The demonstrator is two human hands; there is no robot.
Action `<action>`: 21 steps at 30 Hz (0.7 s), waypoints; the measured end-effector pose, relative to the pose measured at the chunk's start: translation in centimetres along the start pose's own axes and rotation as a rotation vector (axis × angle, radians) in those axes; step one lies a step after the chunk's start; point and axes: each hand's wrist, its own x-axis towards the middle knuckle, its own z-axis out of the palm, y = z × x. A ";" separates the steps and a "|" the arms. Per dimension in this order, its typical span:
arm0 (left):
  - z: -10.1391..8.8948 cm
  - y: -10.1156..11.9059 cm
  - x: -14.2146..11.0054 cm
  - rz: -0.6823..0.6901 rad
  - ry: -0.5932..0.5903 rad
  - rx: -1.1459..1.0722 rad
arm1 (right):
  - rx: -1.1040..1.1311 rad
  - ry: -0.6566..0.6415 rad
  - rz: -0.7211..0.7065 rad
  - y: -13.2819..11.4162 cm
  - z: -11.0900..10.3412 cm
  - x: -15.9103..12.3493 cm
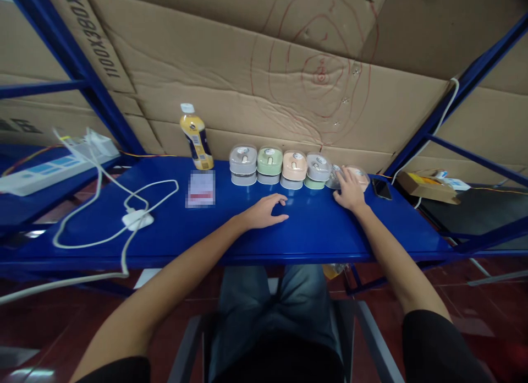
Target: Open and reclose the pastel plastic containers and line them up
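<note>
A row of small rounded boxes with clear lids stands at the back of the blue table. From the left come a grey box (pixel 243 158), a green box (pixel 269 160), a peach box (pixel 294 164) and another grey box (pixel 318 165), each stacked on another box. At the right end are a low grey box (pixel 333 179) and a peach box (pixel 359 178). My right hand (pixel 350 188) reaches over these two with fingers spread, touching the grey one and partly covering both. My left hand (pixel 268 211) hovers before the row, fingers and thumb apart, holding nothing.
A yellow drink bottle (pixel 197 138) stands at the back left, behind a blurred card (pixel 201 189). A white cable with an adapter (pixel 138 220) loops over the left side. To the right lies a phone (pixel 381 189). Cardboard (pixel 206 69) walls the back; blue posts flank the table.
</note>
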 end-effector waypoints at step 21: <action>-0.1 0.3 -0.2 -0.069 -0.033 -0.050 | 0.238 -0.069 0.080 -6.5 -6.0 -7.3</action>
